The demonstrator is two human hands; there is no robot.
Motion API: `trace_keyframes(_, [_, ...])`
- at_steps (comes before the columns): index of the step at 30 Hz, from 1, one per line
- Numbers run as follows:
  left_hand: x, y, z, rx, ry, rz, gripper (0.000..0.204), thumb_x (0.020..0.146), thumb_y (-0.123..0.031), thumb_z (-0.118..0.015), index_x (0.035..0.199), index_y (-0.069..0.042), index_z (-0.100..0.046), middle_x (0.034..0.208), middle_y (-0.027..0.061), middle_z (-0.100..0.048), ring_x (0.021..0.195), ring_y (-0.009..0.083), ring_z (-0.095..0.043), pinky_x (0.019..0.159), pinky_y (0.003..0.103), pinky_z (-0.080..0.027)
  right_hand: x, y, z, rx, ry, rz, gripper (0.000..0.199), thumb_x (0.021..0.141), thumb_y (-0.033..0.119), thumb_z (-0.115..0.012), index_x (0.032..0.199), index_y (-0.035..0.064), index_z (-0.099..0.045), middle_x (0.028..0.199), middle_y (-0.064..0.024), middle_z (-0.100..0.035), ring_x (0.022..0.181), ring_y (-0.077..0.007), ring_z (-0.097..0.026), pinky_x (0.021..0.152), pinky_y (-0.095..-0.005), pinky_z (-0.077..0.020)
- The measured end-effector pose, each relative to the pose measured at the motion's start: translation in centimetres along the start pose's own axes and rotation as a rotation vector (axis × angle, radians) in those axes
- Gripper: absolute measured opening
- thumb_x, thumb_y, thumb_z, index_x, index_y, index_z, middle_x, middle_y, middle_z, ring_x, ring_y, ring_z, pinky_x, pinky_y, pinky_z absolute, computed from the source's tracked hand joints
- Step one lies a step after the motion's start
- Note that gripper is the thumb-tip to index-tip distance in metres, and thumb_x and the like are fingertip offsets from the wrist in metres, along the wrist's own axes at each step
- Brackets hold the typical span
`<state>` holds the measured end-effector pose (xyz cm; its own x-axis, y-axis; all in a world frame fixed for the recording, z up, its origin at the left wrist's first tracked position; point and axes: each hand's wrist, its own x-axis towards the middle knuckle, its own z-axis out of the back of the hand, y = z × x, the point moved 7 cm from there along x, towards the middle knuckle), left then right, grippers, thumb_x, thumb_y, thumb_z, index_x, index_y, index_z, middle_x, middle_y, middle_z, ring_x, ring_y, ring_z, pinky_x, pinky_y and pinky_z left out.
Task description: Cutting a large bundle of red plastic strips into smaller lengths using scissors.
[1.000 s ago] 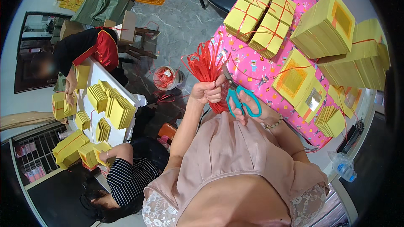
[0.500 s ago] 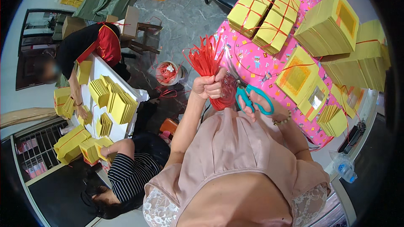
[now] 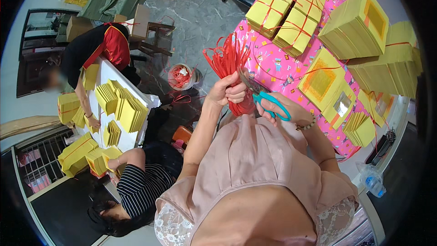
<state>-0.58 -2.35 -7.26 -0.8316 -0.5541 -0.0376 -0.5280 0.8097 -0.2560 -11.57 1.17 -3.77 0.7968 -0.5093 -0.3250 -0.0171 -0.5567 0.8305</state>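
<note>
A thick bundle of red plastic ribbon [image 3: 226, 59] is gripped by my left hand [image 3: 226, 89], its looped ends fanning out above the fist and the rest hanging below. My right hand [image 3: 271, 107] holds scissors with teal handles [image 3: 278, 108], thumb and fingers through the loops. The blades reach up to the ribbon just beside my left fingers. Whether they touch or cut any strand, I cannot tell.
At right, a table with a pink patterned cloth [image 3: 268, 70] bears tied yellow paper bundles [image 3: 298, 29] and tall yellow stacks [image 3: 355, 27]. A bucket [image 3: 183, 77] of red ribbon stands on the floor. Left, two people handle yellow paper at a white table [image 3: 129, 140].
My right hand has brought the scissors up to the ribbon, and their handles have drawn closer together. The bundle has shifted slightly right and its top has spread.
</note>
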Motion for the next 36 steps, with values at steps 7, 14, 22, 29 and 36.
trace_keyframes(7, [0.0, -0.5, -0.1, 0.152, -0.097, -0.078, 0.039, 0.095, -0.042, -0.038, 0.106, -0.006, -0.046, 0.048, -0.0063, -0.032, 0.036, 0.0020, -0.024, 0.036, 0.018, -0.020, 0.0, -0.8, 0.8, 0.058, -0.107, -0.081, 0.047, 0.089, 0.051, -0.047, 0.075, 0.0063, -0.050, 0.058, 0.0034, -0.044, 0.047, -0.0045, -0.046, 0.041, -0.0193, -0.0415])
trace_keyframes(14, [0.0, -0.3, -0.2, 0.214, -0.160, -0.112, 0.040, 0.095, -0.044, -0.037, 0.104, -0.007, -0.048, 0.048, -0.0057, -0.033, 0.035, 0.0023, -0.024, 0.036, 0.018, -0.020, 0.0, -1.0, 0.6, 0.082, -0.132, -0.091, 0.047, 0.090, 0.051, -0.046, 0.077, 0.0064, -0.050, 0.058, 0.0029, -0.044, 0.046, -0.0050, -0.046, 0.041, -0.0197, -0.0414])
trace_keyframes(22, [-0.1, -0.2, 0.3, 0.462, -0.326, -0.148, 0.045, 0.093, -0.047, -0.040, 0.072, -0.008, -0.047, 0.047, -0.0044, -0.031, 0.036, 0.0049, -0.023, 0.037, 0.021, -0.020, 0.3, -1.5, 0.5, 0.182, -0.175, -0.074, 0.046, 0.090, 0.051, -0.046, 0.077, 0.0071, -0.049, 0.056, 0.0033, -0.044, 0.045, -0.0055, -0.046, 0.040, -0.0206, -0.0418])
trace_keyframes(29, [0.0, 0.3, 0.5, 0.442, -0.345, -0.237, 0.041, 0.094, -0.041, -0.041, 0.068, -0.010, -0.043, 0.048, -0.0043, -0.033, 0.037, 0.0042, -0.025, 0.035, 0.021, -0.018, 0.5, -1.4, 0.0, 0.193, -0.262, -0.097, 0.051, 0.086, 0.058, -0.047, 0.073, 0.0083, -0.049, 0.055, 0.0045, -0.045, 0.043, -0.0047, -0.046, 0.040, -0.0204, -0.0425])
trace_keyframes(36, [-0.2, 0.5, 0.9, 0.541, -0.613, -0.341, 0.041, 0.095, -0.040, -0.041, 0.067, -0.010, -0.043, 0.048, -0.0035, -0.034, 0.037, 0.0048, -0.025, 0.036, 0.021, -0.018, 0.8, -1.4, -0.8, 0.186, -0.333, -0.083, 0.050, 0.085, 0.057, -0.050, 0.082, 0.0077, -0.055, 0.057, 0.0045, -0.043, 0.045, -0.0035, -0.045, 0.039, -0.0189, -0.0402])
